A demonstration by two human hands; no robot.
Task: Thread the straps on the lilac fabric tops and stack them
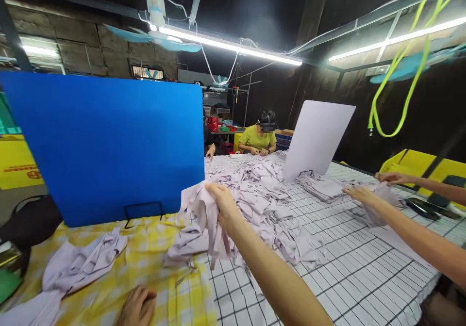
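Note:
My right hand (220,200) reaches over the middle of the table, its fingers pinching a pale lilac fabric piece (204,209) that hangs down in loose folds. Just below it lies another crumpled fabric piece (185,243). My left hand (137,307) rests low on the yellow checked cloth (145,263), its fingers loosely bent and nothing visible in them; its wrist is cut off by the frame. A long twisted lilac cloth (85,263) lies to its left. Beyond my right hand spreads a large heap of fabric pieces (258,190).
A blue board (109,146) on a wire stand rises at the left. A white board (316,137) stands beside a fabric stack (324,187). At right, a co-worker's hands (364,196) handle fabric. Another person (258,139) sits across. A yellow-green cord (407,98) hangs overhead.

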